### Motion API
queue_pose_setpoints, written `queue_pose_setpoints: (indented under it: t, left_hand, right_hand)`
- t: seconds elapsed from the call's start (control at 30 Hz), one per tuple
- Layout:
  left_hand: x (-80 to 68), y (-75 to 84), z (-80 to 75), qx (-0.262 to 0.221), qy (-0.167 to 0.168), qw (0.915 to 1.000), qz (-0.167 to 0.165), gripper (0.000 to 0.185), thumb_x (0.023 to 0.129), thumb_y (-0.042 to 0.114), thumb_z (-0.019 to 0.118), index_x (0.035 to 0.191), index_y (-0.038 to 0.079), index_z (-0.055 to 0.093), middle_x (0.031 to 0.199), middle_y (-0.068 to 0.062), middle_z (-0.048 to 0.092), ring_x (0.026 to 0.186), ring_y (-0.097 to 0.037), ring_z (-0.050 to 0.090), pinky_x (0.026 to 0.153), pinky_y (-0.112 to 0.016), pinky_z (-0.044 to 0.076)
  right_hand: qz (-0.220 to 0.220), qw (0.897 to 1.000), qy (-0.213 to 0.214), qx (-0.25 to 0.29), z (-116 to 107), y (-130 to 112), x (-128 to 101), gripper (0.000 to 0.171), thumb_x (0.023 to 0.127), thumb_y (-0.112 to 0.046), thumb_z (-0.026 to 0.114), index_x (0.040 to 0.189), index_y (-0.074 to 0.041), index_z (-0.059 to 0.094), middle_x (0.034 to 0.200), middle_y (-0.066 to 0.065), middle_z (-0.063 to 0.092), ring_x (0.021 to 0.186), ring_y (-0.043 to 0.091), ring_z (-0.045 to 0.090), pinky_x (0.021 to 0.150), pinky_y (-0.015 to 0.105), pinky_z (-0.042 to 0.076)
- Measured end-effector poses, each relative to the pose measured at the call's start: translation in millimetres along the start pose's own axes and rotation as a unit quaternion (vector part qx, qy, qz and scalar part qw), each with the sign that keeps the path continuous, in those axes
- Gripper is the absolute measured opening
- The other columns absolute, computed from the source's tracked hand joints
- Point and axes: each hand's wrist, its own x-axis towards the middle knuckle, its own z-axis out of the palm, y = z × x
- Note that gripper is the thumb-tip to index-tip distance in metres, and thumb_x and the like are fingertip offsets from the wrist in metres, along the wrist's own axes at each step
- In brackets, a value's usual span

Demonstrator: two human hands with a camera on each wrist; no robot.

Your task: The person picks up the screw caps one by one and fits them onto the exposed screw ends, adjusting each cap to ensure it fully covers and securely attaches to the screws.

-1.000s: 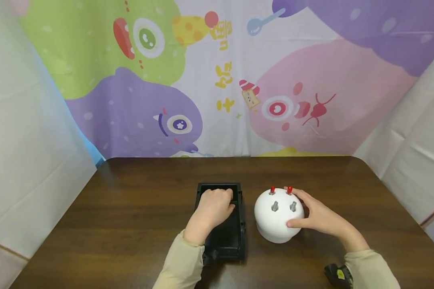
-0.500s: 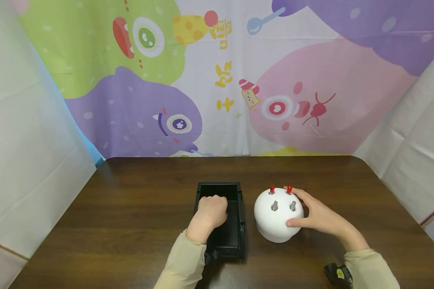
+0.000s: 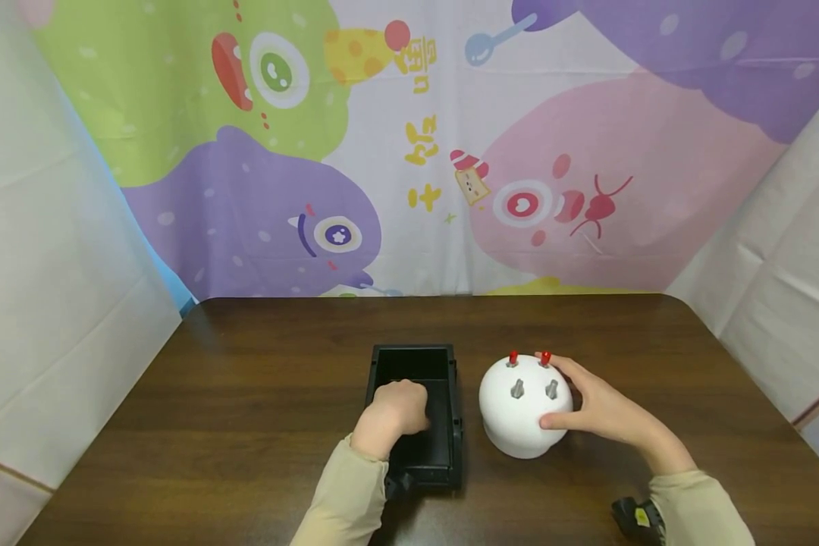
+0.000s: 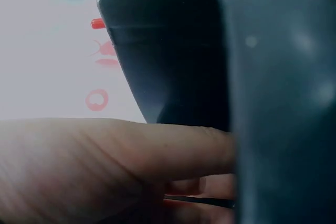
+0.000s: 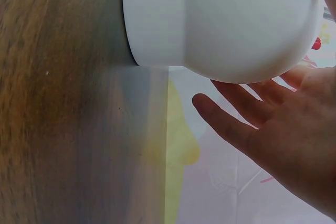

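My left hand (image 3: 390, 413) has slid back toward me inside the black tray (image 3: 445, 456): a second ago its knuckles were up by the far wall, half a second ago in the middle, and now it sits in the near half, so the far end of the tray floor lies bare. Its fingers are curled down into the tray. In the left wrist view a thin dark line runs between my fingers (image 4: 199, 148) against the tray wall, but I cannot tell whether I have pinched something there or whether my grip on that side is empty. I judge that this hand is raking along the tray floor, or drawing some small thing out of it, and the pull-back is the part that counts.

My right hand (image 3: 604, 413) has not moved. It lies spread against the right side of the white dome (image 3: 519, 413), which stands on the desk (image 3: 246, 379) just right of the tray, with the thumb on the near flank and the fingers round the far side; the grip is loose and mostly straight-fingered, steadying more than clutching. The two red pegs (image 3: 528, 357) and two grey pegs (image 3: 535, 390) on the dome's top stand as they did.
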Motion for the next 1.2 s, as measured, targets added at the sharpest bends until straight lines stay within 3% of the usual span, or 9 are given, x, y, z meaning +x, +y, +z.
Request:
queue_pose_setpoints:
  t: [0.37, 0.63, 0.87, 1.2]
  left_hand:
    - [1.4, -0.4, 0.8, 0.011, 0.002, 0.9999, 0.012, 0.011, 0.075, 0.019, 0.07, 0.077, 0.007, 0.071, 0.073, -0.003, 0.062, 0.057, -0.014, 0.047, 0.053, -0.029, 0.042]
    - [-0.6, 0.4, 0.3, 0.001, 0.005, 0.9999, 0.014, 0.005, 0.077, 0.01, 0.066, 0.074, 0.007, 0.069, 0.061, 0.0, 0.053, 0.051, -0.013, 0.042, 0.047, -0.026, 0.036]
    - [-1.0, 0.3, 1.1, 0.007, 0.022, 0.9996, 0.019, 0.003, 0.078, 0.009, 0.068, 0.077, 0.007, 0.07, 0.06, 0.0, 0.053, 0.049, -0.012, 0.041, 0.046, -0.024, 0.035]
    - [-2.6, 1.9, -1.4, 0.03, 0.014, 0.9993, 0.017, 0.011, 0.081, 0.005, 0.062, 0.071, 0.009, 0.066, 0.056, 0.0, 0.046, 0.048, -0.012, 0.038, 0.045, -0.024, 0.032]
  right_hand:
    - [-0.004, 1.0, 0.0, -0.002, -0.5, 0.0, 0.0, 0.084, 0.069, -0.036, 0.077, 0.135, -0.006, 0.034, 0.127, 0.012, 0.047, 0.111, 0.025, 0.049, 0.086, 0.045, 0.042]
    - [-0.003, 1.0, -0.003, -0.002, -0.4, 1.0, 0.7, 0.084, 0.069, -0.036, 0.077, 0.135, -0.007, 0.034, 0.126, 0.012, 0.048, 0.11, 0.024, 0.049, 0.085, 0.039, 0.044]
    - [-0.009, 1.0, 0.002, -0.01, -0.8, -0.2, 0.1, 0.084, 0.068, -0.036, 0.077, 0.135, -0.007, 0.035, 0.127, 0.011, 0.047, 0.11, 0.024, 0.049, 0.086, 0.036, 0.044]
    - [-0.006, 1.0, 0.001, -0.009, -1.6, -2.5, 0.0, 0.085, 0.068, -0.036, 0.077, 0.135, -0.004, 0.034, 0.127, 0.012, 0.047, 0.111, 0.025, 0.048, 0.087, 0.042, 0.043]
